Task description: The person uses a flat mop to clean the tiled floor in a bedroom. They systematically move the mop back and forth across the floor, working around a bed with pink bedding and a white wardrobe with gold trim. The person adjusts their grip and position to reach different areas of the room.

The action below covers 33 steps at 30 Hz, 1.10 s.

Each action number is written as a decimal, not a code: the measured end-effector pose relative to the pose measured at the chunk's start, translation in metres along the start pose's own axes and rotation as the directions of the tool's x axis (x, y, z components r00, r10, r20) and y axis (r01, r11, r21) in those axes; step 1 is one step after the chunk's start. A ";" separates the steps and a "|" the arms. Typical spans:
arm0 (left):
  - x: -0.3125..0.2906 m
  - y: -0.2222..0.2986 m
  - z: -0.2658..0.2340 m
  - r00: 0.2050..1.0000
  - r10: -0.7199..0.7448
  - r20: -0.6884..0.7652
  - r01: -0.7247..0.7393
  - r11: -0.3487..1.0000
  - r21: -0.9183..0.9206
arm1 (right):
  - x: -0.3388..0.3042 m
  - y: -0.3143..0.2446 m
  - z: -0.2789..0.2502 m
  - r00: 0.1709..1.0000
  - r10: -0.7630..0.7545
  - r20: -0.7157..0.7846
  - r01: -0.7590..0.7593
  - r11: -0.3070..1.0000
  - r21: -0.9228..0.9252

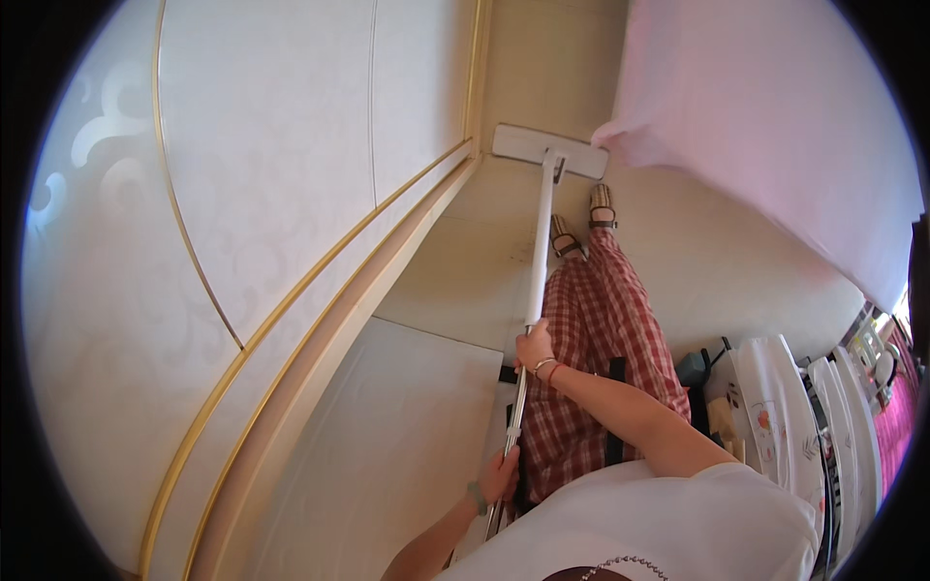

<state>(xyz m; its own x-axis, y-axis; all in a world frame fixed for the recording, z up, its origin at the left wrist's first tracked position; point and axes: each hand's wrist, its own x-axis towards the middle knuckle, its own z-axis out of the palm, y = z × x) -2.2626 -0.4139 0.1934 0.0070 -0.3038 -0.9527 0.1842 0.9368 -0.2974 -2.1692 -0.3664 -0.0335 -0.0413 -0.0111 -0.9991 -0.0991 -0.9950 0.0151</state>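
A flat mop (540,242) with a white pole and a wide white rectangular head lies along the middle of the view, its head flat on the floor ahead of my feet. My right hand (534,346) is wrapped round the pole at the lower end of its white section. Lower down, my left hand (498,474) grips the silver metal part of the handle. The mop head's left end is close to the wardrobe's base, and its right end meets the hanging edge of a pink sheet (746,116). The handle's near end is partly hidden by my body.
White wardrobe doors (291,136) with gold trim and a raised base run along the left. Tiled floor (436,271) lies between them and my sandalled feet (602,208). At the right stand white patterned storage boxes (780,407) with small items around them.
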 end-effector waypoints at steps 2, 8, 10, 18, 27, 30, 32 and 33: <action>0.015 0.021 0.004 0.999 -0.010 -0.035 0.012 0.997 0.074 | 0.022 -0.018 -0.006 0.980 -0.189 -0.054 0.189 0.982 -0.011; 0.084 0.129 0.032 0.973 0.223 0.063 -0.220 0.975 -0.042 | 0.092 -0.152 -0.061 0.920 -0.377 -0.106 0.374 0.926 -0.051; 0.104 0.178 0.044 0.958 0.270 0.094 -0.267 0.963 -0.048 | 0.100 -0.212 -0.080 0.934 -0.324 -0.148 0.320 0.946 -0.052; 0.113 0.193 0.067 0.902 0.425 0.077 -0.424 0.905 -0.029 | 0.112 -0.245 -0.104 0.922 -0.306 -0.238 0.292 0.952 -0.093; 0.086 0.095 0.016 0.981 0.096 0.170 -0.103 0.994 0.036 | 0.064 -0.114 -0.070 0.968 -0.145 -0.207 0.172 0.978 0.118; 0.084 0.064 -0.009 0.987 -0.028 0.158 0.007 0.991 0.133 | 0.108 -0.028 -0.032 0.917 -0.238 -0.319 0.257 0.966 0.018; 0.070 0.044 -0.025 0.987 -0.110 0.120 0.091 0.983 0.160 | 0.089 -0.005 -0.008 0.927 -0.199 -0.317 0.221 0.975 0.034; 0.041 0.080 -0.022 0.981 -0.151 0.122 0.126 0.973 0.192 | 0.064 -0.036 -0.019 0.942 -0.125 -0.312 0.156 0.985 0.075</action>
<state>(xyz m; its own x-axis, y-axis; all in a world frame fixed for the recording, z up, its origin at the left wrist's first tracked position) -2.2687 -0.3477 0.1293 0.0984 -0.4608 -0.8820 0.3692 0.8400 -0.3976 -2.1493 -0.3328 -0.0991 0.2835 0.0830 -0.9554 -0.1786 -0.9743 -0.1376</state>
